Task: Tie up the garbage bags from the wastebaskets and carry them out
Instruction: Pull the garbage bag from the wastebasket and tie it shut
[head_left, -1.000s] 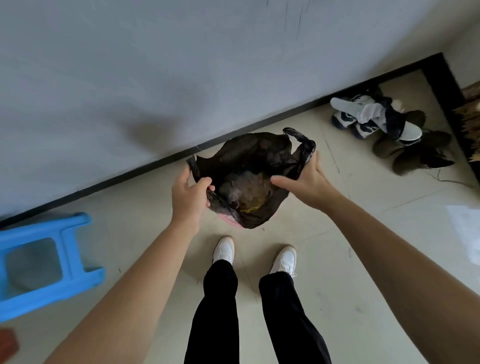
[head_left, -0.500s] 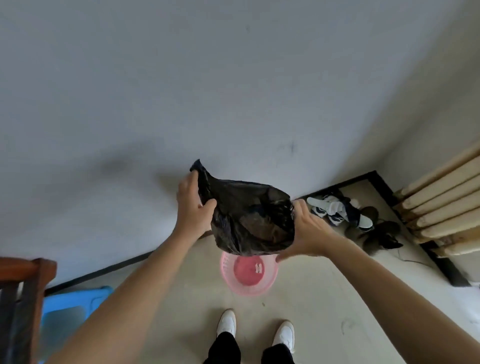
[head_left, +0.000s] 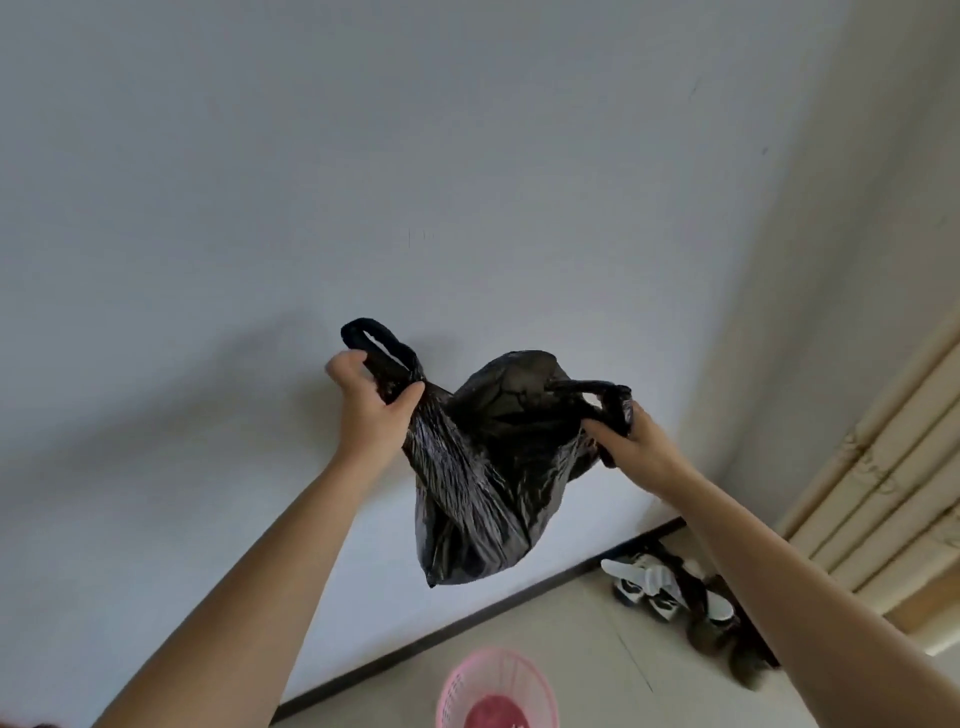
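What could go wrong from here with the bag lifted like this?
1. The black plastic garbage bag hangs untied with its mouth open between the left hand and right hand; tilting it could spill contents.
2. It hangs beyond the pink mesh wastebasket, so spills may hit the floor.
3. Thin handle loops might tear.

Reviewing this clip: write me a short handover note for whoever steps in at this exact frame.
Left hand: shut on the black garbage bag at its left handle loop.
Right hand: shut on the right handle loop.
The bag hangs in the air between both hands, mouth open, not tied.
The pink wastebasket stands on the floor below, with no bag in it.
Done: bag out of the basket.
Left: knot the handles, carry the bag out.
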